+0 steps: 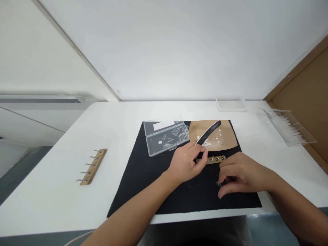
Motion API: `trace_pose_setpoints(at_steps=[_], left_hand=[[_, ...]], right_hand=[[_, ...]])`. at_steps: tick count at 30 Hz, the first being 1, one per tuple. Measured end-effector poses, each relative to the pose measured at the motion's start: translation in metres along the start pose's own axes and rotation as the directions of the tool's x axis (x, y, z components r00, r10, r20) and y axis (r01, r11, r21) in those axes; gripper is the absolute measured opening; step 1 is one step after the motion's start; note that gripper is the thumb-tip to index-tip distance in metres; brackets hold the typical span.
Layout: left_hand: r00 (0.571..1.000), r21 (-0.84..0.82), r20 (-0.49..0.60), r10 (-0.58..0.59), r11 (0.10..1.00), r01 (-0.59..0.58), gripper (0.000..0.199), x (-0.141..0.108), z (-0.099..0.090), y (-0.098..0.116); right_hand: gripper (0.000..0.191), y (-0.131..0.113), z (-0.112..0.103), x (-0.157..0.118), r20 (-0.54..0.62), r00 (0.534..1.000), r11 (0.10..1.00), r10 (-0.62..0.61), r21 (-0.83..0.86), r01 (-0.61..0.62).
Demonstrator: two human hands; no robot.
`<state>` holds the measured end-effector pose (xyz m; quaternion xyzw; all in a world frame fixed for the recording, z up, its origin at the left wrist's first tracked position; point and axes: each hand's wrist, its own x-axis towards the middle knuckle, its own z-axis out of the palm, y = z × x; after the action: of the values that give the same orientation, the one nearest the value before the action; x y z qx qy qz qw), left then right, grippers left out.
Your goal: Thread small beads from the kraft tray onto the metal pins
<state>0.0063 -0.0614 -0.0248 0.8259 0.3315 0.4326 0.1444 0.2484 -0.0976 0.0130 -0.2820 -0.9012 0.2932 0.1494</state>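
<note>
My left hand (186, 161) is closed round the lower end of a curved black nail file (209, 132), which points up and to the right over a brown paper sheet (230, 139). Between the thumb and fingers of my right hand (241, 173) is a small clear nail tip (218, 184), held low over the black mat (184, 198). A short wooden strip (212, 160) with small metal fittings lies between my two hands, its left end partly hidden by my left fingers.
A clear hinged case (153, 147) with several nail tips stands open at the mat's back. White scraps dot the brown sheet. Another wooden strip (95, 166) with metal stems lies at left. At the back right are a white tray (232, 106) and a clear package (289, 128).
</note>
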Motion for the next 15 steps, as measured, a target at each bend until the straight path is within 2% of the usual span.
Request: trace_pose_setpoints(at_steps=[4,8,15], left_hand=[[1.000,-0.001,0.002,-0.002,1.000,0.002,0.015,0.000,0.000,0.000],[1.000,-0.002,0.003,-0.003,1.000,0.003,0.016,-0.001,0.002,-0.001],[1.000,0.001,-0.003,0.001,1.000,-0.001,0.015,-0.001,0.002,0.000]], right_hand=[[0.029,-0.001,0.004,-0.001,0.108,0.991,0.996,0.084,-0.051,-0.079],[0.024,0.003,0.012,0.001,0.177,0.979,0.990,0.105,-0.110,-0.087],[0.013,0.002,0.015,0.002,0.202,0.970,0.971,0.138,-0.218,-0.093]])
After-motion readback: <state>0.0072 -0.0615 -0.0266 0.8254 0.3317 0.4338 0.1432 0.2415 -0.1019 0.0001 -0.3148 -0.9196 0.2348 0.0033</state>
